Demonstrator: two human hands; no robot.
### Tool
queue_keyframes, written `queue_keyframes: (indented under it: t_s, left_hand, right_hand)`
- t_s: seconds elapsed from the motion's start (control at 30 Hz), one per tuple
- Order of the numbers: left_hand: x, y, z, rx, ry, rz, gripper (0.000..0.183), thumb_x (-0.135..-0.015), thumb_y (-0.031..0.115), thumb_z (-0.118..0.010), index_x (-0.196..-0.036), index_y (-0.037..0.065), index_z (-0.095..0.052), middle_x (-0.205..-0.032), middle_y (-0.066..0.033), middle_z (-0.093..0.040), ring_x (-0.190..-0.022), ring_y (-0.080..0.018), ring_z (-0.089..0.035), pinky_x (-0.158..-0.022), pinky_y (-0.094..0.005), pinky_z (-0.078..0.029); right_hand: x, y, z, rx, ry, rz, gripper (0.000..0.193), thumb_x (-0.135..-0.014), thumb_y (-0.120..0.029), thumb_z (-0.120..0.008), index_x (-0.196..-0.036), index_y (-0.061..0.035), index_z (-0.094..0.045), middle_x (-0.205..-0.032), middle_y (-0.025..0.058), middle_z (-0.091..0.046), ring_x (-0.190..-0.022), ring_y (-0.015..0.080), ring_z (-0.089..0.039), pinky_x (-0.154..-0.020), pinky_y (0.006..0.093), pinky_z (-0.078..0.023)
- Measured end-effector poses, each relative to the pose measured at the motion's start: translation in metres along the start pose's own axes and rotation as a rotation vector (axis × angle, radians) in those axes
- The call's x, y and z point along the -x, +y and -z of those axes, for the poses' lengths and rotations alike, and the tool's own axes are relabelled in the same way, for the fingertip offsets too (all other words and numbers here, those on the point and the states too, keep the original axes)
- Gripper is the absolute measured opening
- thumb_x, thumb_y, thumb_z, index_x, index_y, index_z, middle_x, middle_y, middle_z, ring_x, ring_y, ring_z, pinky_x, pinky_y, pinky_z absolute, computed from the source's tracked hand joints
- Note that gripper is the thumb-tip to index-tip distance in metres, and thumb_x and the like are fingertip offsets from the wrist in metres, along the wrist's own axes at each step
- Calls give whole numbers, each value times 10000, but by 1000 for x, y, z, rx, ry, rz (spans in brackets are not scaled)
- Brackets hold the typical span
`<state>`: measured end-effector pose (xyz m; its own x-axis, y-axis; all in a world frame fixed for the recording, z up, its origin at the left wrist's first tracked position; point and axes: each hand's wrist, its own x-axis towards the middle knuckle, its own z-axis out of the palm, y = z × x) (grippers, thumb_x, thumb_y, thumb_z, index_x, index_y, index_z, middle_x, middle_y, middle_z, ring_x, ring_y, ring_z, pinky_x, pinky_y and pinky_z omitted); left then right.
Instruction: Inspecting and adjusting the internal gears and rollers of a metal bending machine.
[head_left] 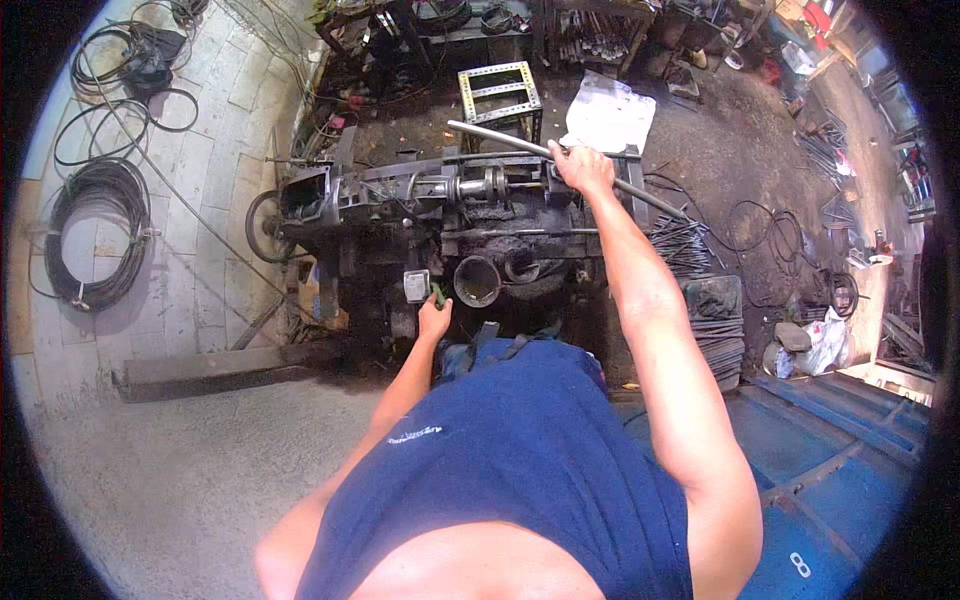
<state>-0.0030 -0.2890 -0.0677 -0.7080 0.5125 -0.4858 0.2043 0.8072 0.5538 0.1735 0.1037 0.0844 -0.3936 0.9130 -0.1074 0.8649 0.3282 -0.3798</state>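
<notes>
1. Nearest the camera, the person's blue sleeveless shirt [520,470] fills the lower middle, with both bare arms reaching forward from it
2. To the right lies a blue metal panel [840,470] on the ground; to the left, bare concrete floor [170,470] and a dark steel beam [210,368]
3. The left hand [434,318] is closed around a small green handle [438,294], just beside a grey box-shaped switch [416,285] on the near side of the machine
4. Just right of that hand stands a round dark metal cup [477,281], open at the top
5. The dark, greasy pipe-working machine [400,200] runs left to right, with a bright chuck [480,184] in its middle
6. The right hand [582,168], arm fully stretched, is wrapped around a long grey metal pipe [500,137] that slants from upper left down to the right across the machine's far end, well apart from the left hand
7. Right of the machine lie bundles of dark rods [690,250]
8. Beyond stand a yellow perforated frame [498,90] and a white plastic sheet [610,115]
9. Far left, coils of black cable [95,235] lie on pale paving
</notes>
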Motion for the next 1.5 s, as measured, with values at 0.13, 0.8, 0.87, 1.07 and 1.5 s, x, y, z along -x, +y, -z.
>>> queue_keyframes:
  t_s: [0.13,0.8,0.87,1.07,1.5]
  left_hand:
    - [-4,-7,-2,8,4,-30,611,-849,343,-656,-1302,-48,-532,-1172,-294,-618,-1128,-375,-605,-959,-403,-473]
    - [-27,-42,-23,-90,105,-133,613,-864,324,-672,-1341,-26,-509,-855,-128,-699,-665,-183,-663,-653,-339,-531]
    - [-24,-37,-21,-121,130,-170,619,-862,330,-672,-1339,-30,-508,-866,-138,-701,-684,-200,-668,-667,-346,-531]
    - [-15,-21,-12,37,6,-42,574,-853,318,-662,-1288,-39,-550,-1137,-285,-637,-1085,-380,-625,-937,-409,-487]
    - [-17,-28,-12,-54,55,-69,584,-858,322,-662,-1314,-20,-534,-997,-222,-676,-887,-306,-667,-806,-389,-519]
  right_hand:
    - [0,-1,-2,0,27,13,754,-899,-668,-363,-969,-15,-734,-1006,236,-690,-1003,378,-659,-879,450,-504]
    - [1,-3,-2,10,30,-6,731,-906,-666,-368,-955,-40,-742,-1015,211,-696,-1004,356,-662,-879,443,-505]
    - [1,-5,-1,14,33,-4,731,-905,-665,-372,-944,-36,-743,-1011,211,-697,-1007,355,-661,-879,445,-504]
    - [1,-5,-3,3,59,-2,729,-905,-659,-379,-933,-29,-744,-1021,216,-693,-1028,356,-653,-891,444,-499]
    - [3,-7,0,5,31,-1,729,-904,-655,-387,-919,-18,-743,-990,229,-695,-996,365,-661,-869,452,-507]
